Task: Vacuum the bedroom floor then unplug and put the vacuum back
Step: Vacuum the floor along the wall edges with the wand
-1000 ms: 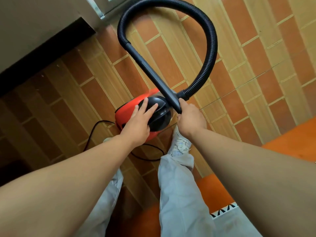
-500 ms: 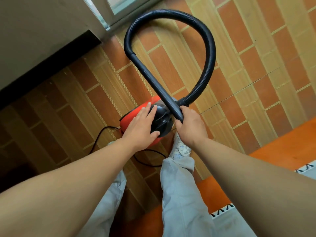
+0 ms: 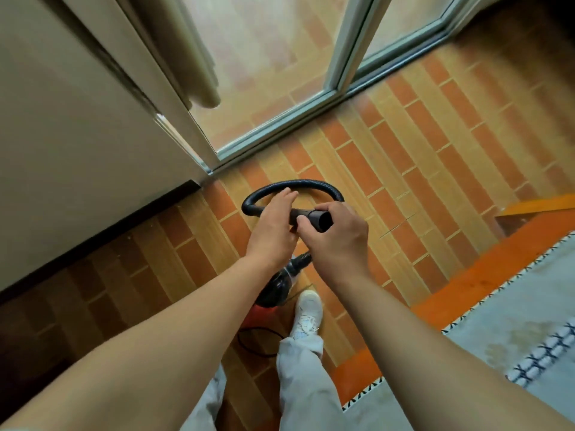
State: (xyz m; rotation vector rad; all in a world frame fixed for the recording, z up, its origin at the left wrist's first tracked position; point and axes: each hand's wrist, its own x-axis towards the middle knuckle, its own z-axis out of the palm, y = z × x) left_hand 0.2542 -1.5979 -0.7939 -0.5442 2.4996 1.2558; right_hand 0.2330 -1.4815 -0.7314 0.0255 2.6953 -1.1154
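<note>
The red and black vacuum [image 3: 275, 290] stands on the tiled floor by my feet, mostly hidden under my left forearm. Its black ribbed hose [image 3: 298, 183] loops up in front of me to a rigid black tube [image 3: 320, 219] whose open end faces me. My right hand [image 3: 336, 241] grips that tube near its end. My left hand [image 3: 275, 225] lies over the tube just left of it, fingers stretched out toward the hose loop. The black power cord [image 3: 252, 345] curls on the floor beside my white shoe.
A cream wall with dark skirting [image 3: 93, 241] runs along the left. A glass sliding door with a metal frame [image 3: 336, 88] and a hanging curtain [image 3: 199, 57] is ahead. A grey rug with an orange border [image 3: 466, 284] lies at the right.
I have straightened up, so the vacuum looks smaller and lower. My left hand left the vacuum's black top and came up to the tube. My right hand raised the tube's end.
</note>
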